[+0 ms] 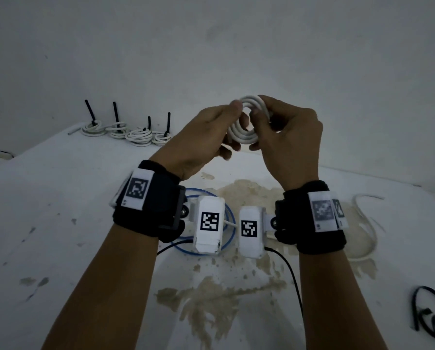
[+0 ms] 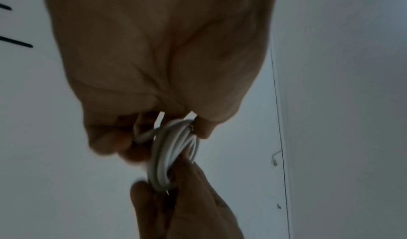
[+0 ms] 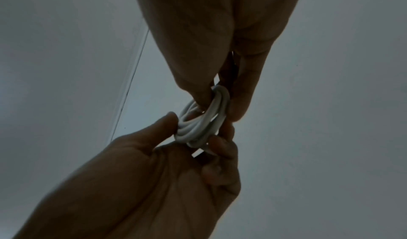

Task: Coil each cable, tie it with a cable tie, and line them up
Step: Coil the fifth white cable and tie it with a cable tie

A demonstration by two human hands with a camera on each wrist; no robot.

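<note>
We find the left hand [image 1: 206, 132] and right hand [image 1: 287, 137] pinching 1 coiled white cable [image 1: 244, 127]. Coiling looks done; next needs a cable tie [image 1: 431, 317], lower right.

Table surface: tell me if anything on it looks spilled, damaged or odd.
Brownish blotches spread over the white table under the wrists, like a dried spill or worn finish; I cannot tell which. The four tied coils sit in an orderly row.

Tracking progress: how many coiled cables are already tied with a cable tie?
4, in a row at the table's far left. None looks hidden.
</note>
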